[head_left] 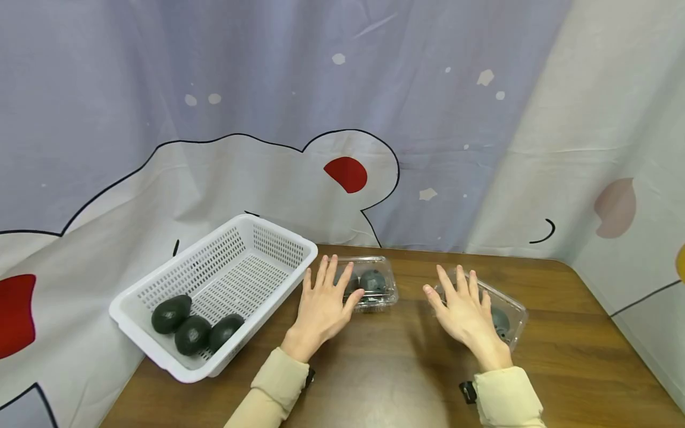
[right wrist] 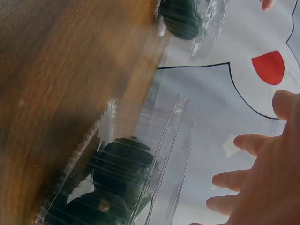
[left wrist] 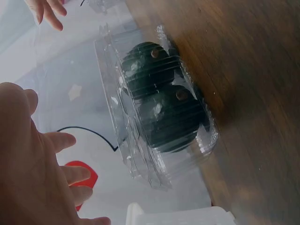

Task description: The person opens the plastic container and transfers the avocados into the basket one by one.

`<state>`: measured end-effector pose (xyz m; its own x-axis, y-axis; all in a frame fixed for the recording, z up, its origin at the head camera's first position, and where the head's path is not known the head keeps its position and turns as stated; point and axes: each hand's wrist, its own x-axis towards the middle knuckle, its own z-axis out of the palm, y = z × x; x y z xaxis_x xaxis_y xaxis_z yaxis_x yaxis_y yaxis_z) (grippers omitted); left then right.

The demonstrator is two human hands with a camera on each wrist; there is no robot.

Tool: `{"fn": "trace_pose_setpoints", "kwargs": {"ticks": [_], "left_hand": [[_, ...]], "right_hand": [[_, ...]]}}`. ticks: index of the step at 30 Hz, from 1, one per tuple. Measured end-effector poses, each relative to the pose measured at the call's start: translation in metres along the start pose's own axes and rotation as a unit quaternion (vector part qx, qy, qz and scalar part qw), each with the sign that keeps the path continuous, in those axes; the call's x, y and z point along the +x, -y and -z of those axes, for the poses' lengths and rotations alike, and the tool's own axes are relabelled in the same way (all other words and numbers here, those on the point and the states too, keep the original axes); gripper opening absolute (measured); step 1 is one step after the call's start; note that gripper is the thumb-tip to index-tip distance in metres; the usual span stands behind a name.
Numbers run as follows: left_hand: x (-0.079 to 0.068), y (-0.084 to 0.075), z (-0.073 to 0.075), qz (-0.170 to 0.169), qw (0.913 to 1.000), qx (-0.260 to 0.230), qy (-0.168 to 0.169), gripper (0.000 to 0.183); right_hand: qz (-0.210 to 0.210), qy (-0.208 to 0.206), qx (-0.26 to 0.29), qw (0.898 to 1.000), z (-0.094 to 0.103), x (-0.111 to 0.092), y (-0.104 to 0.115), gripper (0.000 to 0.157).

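Presently left hand and right hand hover, fingers spread, gripping nothing. Left clamshell, right clamshell hold avocados; lopsided squeezing could pop one open, spilling them.

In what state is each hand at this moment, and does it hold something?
Left hand: open, fingers spread, holding nothing.
Right hand: open, fingers spread, holding nothing.
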<state>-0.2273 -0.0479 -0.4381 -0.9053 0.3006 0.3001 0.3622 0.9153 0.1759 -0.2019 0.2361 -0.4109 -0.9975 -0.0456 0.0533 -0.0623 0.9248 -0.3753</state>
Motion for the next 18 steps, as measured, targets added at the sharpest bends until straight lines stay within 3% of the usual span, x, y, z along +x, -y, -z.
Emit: {"fn": "trace_pose_setpoints", "kwargs": {"ticks": [18], "left_hand": [[0.000, -0.016, -0.005, -0.023, 0.9996, -0.004, 0.013, 0.067]], "right_hand": [[-0.040, 0.007, 0.039, 0.998, 0.014, -0.007, -0.027, 0.078]]}}
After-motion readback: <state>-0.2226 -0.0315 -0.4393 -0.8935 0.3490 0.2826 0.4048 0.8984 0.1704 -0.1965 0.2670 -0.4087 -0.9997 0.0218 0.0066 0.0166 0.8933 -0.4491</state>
